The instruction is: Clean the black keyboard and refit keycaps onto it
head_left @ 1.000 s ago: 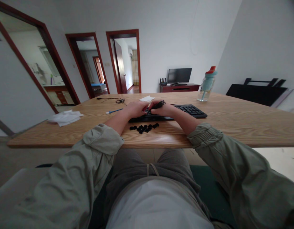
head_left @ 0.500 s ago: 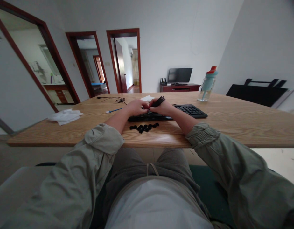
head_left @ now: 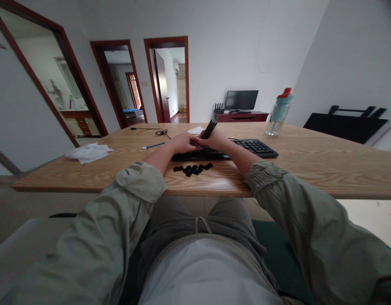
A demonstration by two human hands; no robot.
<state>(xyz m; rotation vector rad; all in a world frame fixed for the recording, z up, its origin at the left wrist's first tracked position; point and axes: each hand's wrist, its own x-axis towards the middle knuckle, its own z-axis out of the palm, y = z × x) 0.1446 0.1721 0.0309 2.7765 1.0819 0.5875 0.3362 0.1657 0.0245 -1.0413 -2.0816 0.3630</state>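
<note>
A black keyboard [head_left: 256,147] lies on the wooden table, its left half partly covered by my hands. My right hand [head_left: 218,140] is closed around a tool with a thick black handle [head_left: 210,128], which slants up out of the grip; its working end is hidden. My left hand [head_left: 183,142] rests over the keyboard's left part, fingers bent together close to the right fingertips. Whatever those left fingers hold is hidden. Several loose black keycaps [head_left: 192,169] lie in a small cluster on the table, on the near side of the keyboard.
A blue brush-like stick [head_left: 153,146] lies left of the keyboard, with a coiled black cable [head_left: 162,132] behind it. Crumpled white tissue [head_left: 89,153] sits at the table's left, and a white paper piece [head_left: 196,130] beyond my hands. A clear bottle [head_left: 279,112] stands at the back right.
The black handle has swung from a low slant to a steeper, more upright one in my right hand. Both hands stay over the keyboard; the view has shifted slightly.
</note>
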